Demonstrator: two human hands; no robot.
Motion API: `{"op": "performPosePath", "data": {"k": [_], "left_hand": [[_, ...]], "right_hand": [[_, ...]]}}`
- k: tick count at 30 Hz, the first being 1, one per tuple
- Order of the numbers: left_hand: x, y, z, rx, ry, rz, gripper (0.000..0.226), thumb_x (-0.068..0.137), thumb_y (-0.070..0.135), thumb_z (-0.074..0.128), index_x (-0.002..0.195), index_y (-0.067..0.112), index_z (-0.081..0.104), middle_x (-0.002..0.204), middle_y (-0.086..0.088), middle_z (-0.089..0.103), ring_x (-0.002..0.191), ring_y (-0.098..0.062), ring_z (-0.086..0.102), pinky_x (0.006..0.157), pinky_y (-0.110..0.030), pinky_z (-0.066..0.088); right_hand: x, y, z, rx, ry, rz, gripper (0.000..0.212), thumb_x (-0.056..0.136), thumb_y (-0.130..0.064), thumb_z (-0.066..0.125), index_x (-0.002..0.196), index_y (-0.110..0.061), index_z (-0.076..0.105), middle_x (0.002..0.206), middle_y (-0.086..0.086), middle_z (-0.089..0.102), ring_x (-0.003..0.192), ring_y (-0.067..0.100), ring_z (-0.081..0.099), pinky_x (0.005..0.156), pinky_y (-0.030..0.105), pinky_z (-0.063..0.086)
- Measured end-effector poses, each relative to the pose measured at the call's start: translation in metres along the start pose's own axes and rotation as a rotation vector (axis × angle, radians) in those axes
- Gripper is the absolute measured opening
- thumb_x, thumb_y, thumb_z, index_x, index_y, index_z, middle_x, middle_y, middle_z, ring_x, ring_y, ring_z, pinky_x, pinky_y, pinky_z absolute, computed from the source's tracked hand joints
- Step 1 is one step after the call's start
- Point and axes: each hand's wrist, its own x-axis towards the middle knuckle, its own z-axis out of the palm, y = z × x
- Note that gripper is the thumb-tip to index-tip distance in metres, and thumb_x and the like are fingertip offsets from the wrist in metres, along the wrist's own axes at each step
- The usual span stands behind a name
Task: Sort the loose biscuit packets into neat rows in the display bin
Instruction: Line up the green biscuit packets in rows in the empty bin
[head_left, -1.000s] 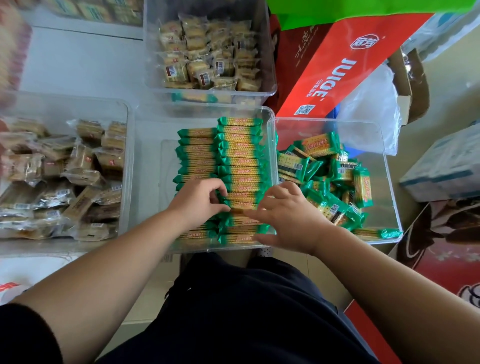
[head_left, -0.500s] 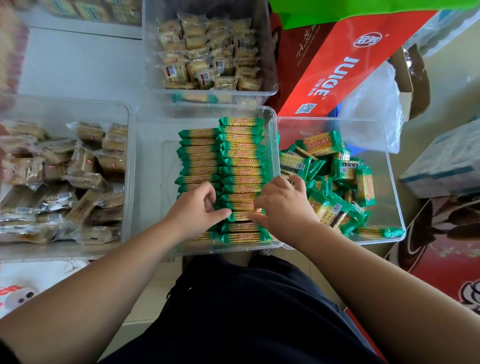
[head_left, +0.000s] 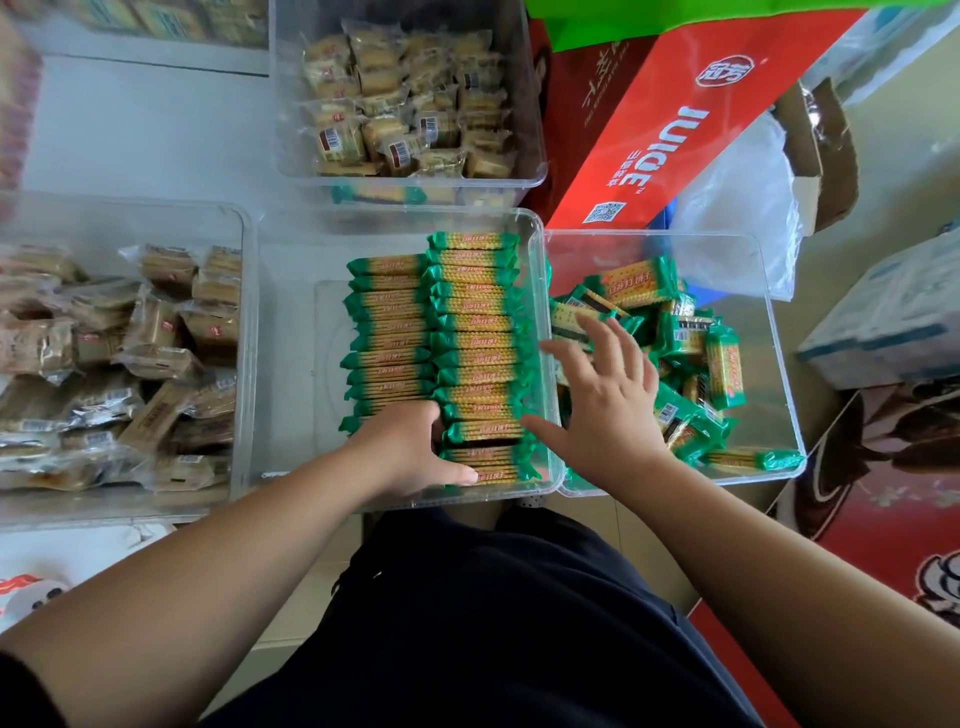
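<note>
The left hand (head_left: 410, 447) lies at the near end of the left row (head_left: 389, 332) inside the display bin (head_left: 296, 343). Its back faces up, its fingers bend down over the last packets, and its thumb stretches straight along the nearest packet of the right row (head_left: 478, 338). Whether it grips a packet or only presses on them cannot be told. The left forearm comes in from the near left.

The right hand (head_left: 602, 395) is spread wide with its fingers fanned apart and holds nothing. It hangs over the wall between the display bin and the right bin (head_left: 766, 405), with its fingertips above the loose packets (head_left: 691, 353).

The two rows stand side by side against the display bin's right wall, running from its near edge towards its far right corner. The left row stops short of the far edge. Each packet has green ends and a yellow middle with red characters, too small to read.

The loose packets lie heaped at all angles in the left half of the right bin. Some of them show barcodes.

Beyond the right bin leans a red carton (head_left: 670, 150) with "JUICE" in white letters, a round logo and a QR code. A clear plastic bag (head_left: 743, 208) lies just right of it.

On the white bench (head_left: 130, 130) a left bin (head_left: 244, 291) and a far bin (head_left: 530, 104) hold pale biscuits in clear wrappers. Their labels are unreadable.
</note>
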Motion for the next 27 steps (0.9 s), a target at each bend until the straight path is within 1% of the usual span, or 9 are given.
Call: {"op": "performPosePath", "data": {"k": [3,6,10,12,14,17,20,22,27], "left_hand": [[-0.002,0.011,0.001,0.123,0.056,0.004,0.051,0.071,0.07,0.078,0.087,0.03,0.049,0.087,0.012,0.058,0.079,-0.011,0.057,0.069,-0.032,0.049],[-0.003,0.014,-0.002,0.083,0.074,-0.006,0.05,0.069,0.067,0.082,0.08,0.032,0.048,0.085,0.015,0.058,0.078,-0.011,0.057,0.068,-0.03,0.046],[0.001,0.006,0.0,-0.27,0.033,-0.023,0.043,0.073,0.061,0.083,0.096,0.026,0.072,0.092,0.011,0.074,0.077,-0.015,0.07,0.073,-0.033,0.056],[0.003,0.001,0.003,-0.368,0.045,-0.071,0.037,0.08,0.055,0.08,0.091,0.02,0.072,0.087,0.003,0.077,0.067,-0.021,0.074,0.074,-0.044,0.062],[0.006,-0.001,0.005,-0.366,0.044,-0.09,0.031,0.084,0.047,0.08,0.092,0.019,0.072,0.089,0.0,0.078,0.063,-0.022,0.075,0.074,-0.046,0.063],[0.005,0.003,0.007,-0.441,0.058,-0.096,0.031,0.081,0.048,0.082,0.093,0.021,0.072,0.089,0.004,0.077,0.063,-0.02,0.075,0.061,-0.037,0.062],[0.006,0.005,0.006,-0.523,0.075,-0.116,0.037,0.089,0.053,0.073,0.098,0.017,0.072,0.089,0.001,0.078,0.058,-0.02,0.073,0.046,-0.025,0.048],[0.008,0.002,0.006,-0.524,0.057,-0.132,0.036,0.093,0.05,0.069,0.102,0.014,0.07,0.09,0.0,0.078,0.058,-0.022,0.072,0.045,-0.025,0.044],[0.012,-0.003,0.007,-0.485,0.039,-0.128,0.034,0.092,0.046,0.072,0.101,0.013,0.069,0.088,-0.003,0.078,0.06,-0.022,0.073,0.049,-0.026,0.049]], "right_hand": [[0.002,0.0,0.001,0.129,-0.152,0.235,0.116,0.074,-0.072,0.071,0.159,-0.03,0.005,0.164,0.006,0.013,0.15,0.031,0.011,0.119,0.054,0.02],[0.006,0.001,0.009,0.102,-0.244,0.297,0.128,0.074,-0.075,0.068,0.159,-0.025,-0.012,0.161,0.008,0.026,0.146,0.034,0.024,0.118,0.049,0.026],[0.011,0.0,0.012,0.1,-0.29,0.318,0.129,0.075,-0.073,0.07,0.159,-0.025,-0.015,0.147,0.004,0.05,0.139,0.034,0.037,0.11,0.048,0.038],[0.013,-0.001,0.013,0.083,-0.281,0.279,0.126,0.077,-0.068,0.072,0.159,-0.026,-0.014,0.136,0.003,0.059,0.133,0.033,0.043,0.107,0.046,0.042],[0.014,0.0,0.016,0.078,-0.28,0.267,0.124,0.078,-0.067,0.071,0.159,-0.027,-0.014,0.128,0.002,0.064,0.128,0.031,0.047,0.102,0.044,0.045],[0.013,0.003,0.021,0.101,-0.342,0.274,0.122,0.079,-0.071,0.067,0.159,-0.025,-0.014,0.128,0.0,0.065,0.125,0.03,0.05,0.097,0.043,0.049],[0.008,0.002,0.022,0.128,-0.416,0.248,0.135,0.067,-0.086,0.063,0.159,-0.022,-0.012,0.139,0.001,0.059,0.129,0.03,0.05,0.097,0.044,0.051],[0.006,0.002,0.023,0.122,-0.431,0.239,0.141,0.061,-0.088,0.066,0.16,-0.023,-0.011,0.144,0.0,0.055,0.131,0.03,0.048,0.098,0.044,0.05],[0.008,0.003,0.027,0.145,-0.399,0.246,0.129,0.065,-0.075,0.076,0.159,-0.032,-0.002,0.143,-0.002,0.055,0.128,0.03,0.052,0.094,0.045,0.053]]}}
